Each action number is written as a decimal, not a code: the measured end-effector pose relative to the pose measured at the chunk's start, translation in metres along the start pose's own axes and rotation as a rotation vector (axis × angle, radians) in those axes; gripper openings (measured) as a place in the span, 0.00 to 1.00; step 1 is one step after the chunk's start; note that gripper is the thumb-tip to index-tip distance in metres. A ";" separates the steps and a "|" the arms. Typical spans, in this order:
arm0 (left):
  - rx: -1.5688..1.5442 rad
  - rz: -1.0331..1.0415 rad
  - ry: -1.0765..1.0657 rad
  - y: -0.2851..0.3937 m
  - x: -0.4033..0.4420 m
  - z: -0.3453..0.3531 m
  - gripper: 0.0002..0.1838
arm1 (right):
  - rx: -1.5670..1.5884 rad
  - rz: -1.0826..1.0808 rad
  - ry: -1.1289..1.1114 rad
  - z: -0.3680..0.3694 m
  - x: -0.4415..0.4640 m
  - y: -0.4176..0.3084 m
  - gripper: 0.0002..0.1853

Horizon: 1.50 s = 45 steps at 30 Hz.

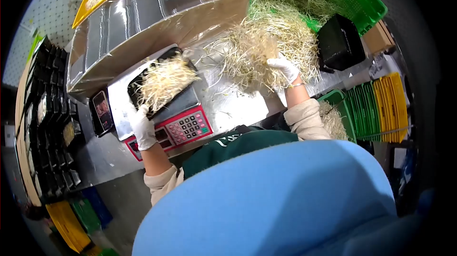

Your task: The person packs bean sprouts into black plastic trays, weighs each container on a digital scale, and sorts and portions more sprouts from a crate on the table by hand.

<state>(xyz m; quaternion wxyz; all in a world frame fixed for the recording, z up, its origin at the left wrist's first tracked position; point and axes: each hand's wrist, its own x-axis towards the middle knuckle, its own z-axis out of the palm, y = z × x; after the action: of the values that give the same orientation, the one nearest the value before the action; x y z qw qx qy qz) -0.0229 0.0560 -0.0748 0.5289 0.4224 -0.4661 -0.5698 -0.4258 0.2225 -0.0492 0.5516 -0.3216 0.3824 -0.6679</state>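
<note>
My left hand (143,130), in a white glove, is closed at the near corner of a black tray (131,83); its fingertips also meet the sprouts there. Pale bean sprouts (166,82) are heaped in this tray, some hanging over its edge. Beneath it is a red-framed weighing scale (188,127) with a keypad. My right hand (284,69), also gloved, is closed on a bunch of sprouts (259,49), partly blurred, in front of a big loose pile (297,34) on the metal table.
Behind the scale stands a long plastic-lined box (200,15) of black trays. A green crate (366,4) and upturned black container (340,42) are at the right. Stacked black trays (50,127) and a phone (101,113) lie left. Green and yellow crates (390,108) stand lower right.
</note>
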 end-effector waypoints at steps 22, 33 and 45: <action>-0.120 -0.187 -0.243 0.021 -0.013 0.015 0.36 | 0.745 -0.195 -0.087 -0.002 0.007 0.046 0.37; -0.039 -0.204 -0.194 0.035 -0.015 0.026 0.40 | 0.706 -0.124 -0.144 0.003 0.013 0.041 0.40; -0.349 0.045 -0.250 0.047 0.040 0.034 0.35 | -1.070 0.024 -0.654 0.183 0.095 -0.024 0.49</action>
<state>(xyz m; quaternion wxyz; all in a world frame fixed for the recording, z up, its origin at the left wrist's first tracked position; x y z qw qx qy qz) -0.0495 0.0186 -0.0212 0.5447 0.2400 -0.4314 -0.6779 -0.2994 0.1027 0.0639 0.4101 -0.7365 0.4790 -0.2447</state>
